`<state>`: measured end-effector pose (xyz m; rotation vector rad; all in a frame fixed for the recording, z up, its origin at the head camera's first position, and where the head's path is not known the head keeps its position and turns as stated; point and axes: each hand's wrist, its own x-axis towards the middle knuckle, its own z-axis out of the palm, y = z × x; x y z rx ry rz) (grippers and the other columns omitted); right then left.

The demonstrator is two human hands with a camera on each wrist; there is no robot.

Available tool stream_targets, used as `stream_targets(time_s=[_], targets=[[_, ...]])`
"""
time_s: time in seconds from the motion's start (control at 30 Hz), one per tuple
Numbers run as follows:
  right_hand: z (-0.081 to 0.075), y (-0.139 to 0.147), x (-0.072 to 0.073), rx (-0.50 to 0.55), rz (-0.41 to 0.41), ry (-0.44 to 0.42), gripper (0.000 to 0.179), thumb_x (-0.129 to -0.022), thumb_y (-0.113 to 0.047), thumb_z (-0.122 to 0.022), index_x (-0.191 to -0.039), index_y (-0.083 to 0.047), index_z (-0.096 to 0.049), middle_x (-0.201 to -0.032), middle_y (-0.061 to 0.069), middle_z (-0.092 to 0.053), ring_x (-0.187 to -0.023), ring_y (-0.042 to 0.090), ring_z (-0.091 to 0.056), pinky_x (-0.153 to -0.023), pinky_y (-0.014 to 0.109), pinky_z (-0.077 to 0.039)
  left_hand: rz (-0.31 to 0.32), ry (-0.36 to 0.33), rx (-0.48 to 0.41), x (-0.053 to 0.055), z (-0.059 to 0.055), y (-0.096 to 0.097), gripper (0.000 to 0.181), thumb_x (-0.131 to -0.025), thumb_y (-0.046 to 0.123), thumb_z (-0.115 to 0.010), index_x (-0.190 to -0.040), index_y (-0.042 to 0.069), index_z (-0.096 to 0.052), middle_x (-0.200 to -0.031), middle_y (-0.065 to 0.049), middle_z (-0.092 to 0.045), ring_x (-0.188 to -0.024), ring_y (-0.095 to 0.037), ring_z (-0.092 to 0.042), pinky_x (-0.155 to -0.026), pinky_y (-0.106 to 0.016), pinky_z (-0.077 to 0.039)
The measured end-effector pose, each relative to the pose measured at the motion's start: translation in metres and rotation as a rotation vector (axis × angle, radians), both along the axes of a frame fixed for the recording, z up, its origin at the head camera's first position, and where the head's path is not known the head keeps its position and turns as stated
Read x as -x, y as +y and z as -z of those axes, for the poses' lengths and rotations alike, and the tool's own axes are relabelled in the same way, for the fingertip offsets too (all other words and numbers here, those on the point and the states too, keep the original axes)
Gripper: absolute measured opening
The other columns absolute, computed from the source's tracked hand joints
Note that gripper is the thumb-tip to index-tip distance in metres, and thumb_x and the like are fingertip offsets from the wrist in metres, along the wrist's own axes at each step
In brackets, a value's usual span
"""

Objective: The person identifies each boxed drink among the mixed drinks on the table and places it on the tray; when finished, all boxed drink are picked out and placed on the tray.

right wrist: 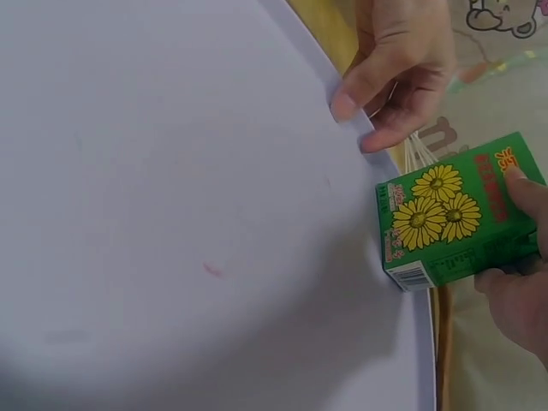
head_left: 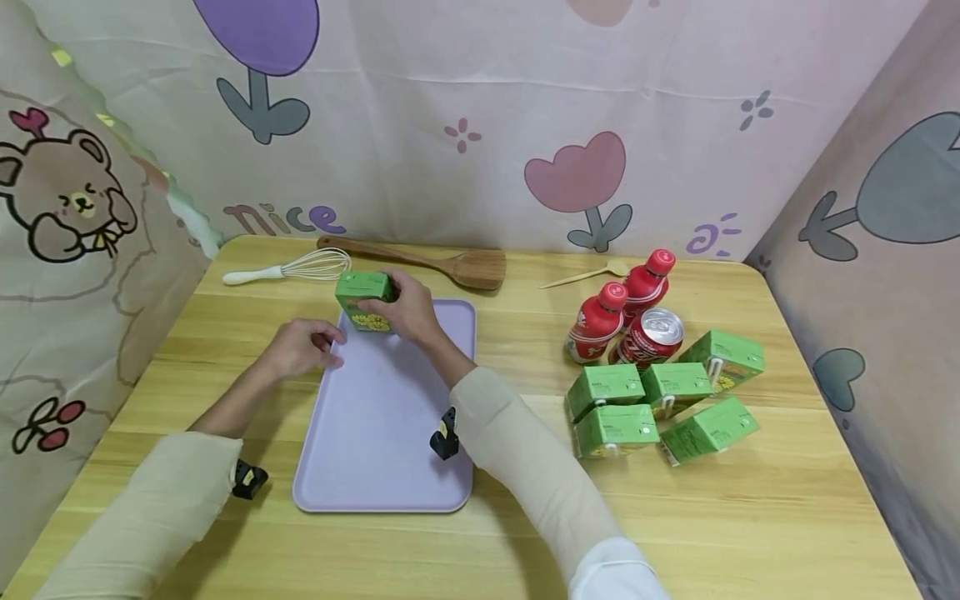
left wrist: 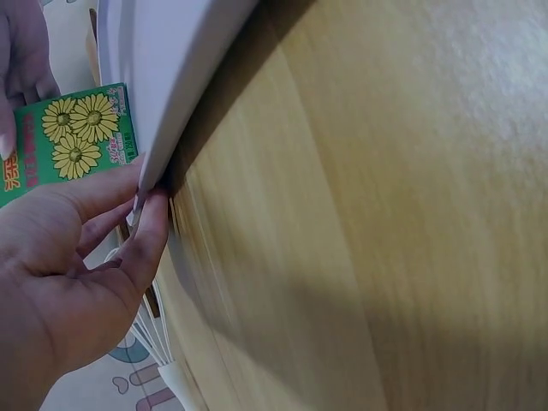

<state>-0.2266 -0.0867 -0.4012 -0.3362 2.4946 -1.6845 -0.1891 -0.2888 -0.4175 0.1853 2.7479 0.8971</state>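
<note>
A light purple tray lies on the wooden table. My left hand pinches the tray's left rim between thumb and fingers, as the left wrist view also shows. My right hand grips a green drink carton at the tray's far left corner. Yellow flowers on that carton face the tray in the right wrist view, and its lower end is at the tray's edge. Whether the carton touches the tray's floor, I cannot tell.
On the right stand several green cartons, two red bottles and a red can. Along the back lie a whisk, a wooden spatula and a small wooden spoon. Patterned cloth hangs behind the table.
</note>
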Motion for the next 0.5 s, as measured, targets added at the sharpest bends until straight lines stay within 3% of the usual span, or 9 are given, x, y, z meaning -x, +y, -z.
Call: stream_targets(time_s=[0.27, 0.5], targets=[[0.0000, -0.0031, 0.0030, -0.052, 0.000, 0.006, 0.053, -0.081, -0.029, -0.075, -0.128, -0.016, -0.055, -0.121, 0.003, -0.063, -0.104, 0.014, -0.058, -0.086, 0.023, -0.048, -0.006, -0.036, 0.003, -0.0005, -0.0017, 0.0009, 0.029, -0.076, 0.008, -0.076, -0.102, -0.002, -0.067, -0.087, -0.012, -0.059, -0.082, -0.022, -0.052, -0.060, -0.025, -0.044], [-0.0046, -0.0004, -0.0003, -0.110, -0.019, 0.012, 0.063, -0.081, -0.029, -0.075, -0.136, -0.014, -0.048, -0.131, 0.004, -0.058, -0.117, 0.017, -0.056, -0.097, 0.029, -0.046, 0.010, 0.008, 0.009, -0.0005, -0.0003, -0.0009, 0.029, -0.074, 0.007, -0.077, -0.100, -0.002, -0.069, -0.086, -0.013, -0.061, -0.080, -0.021, -0.055, -0.062, -0.025, -0.046]])
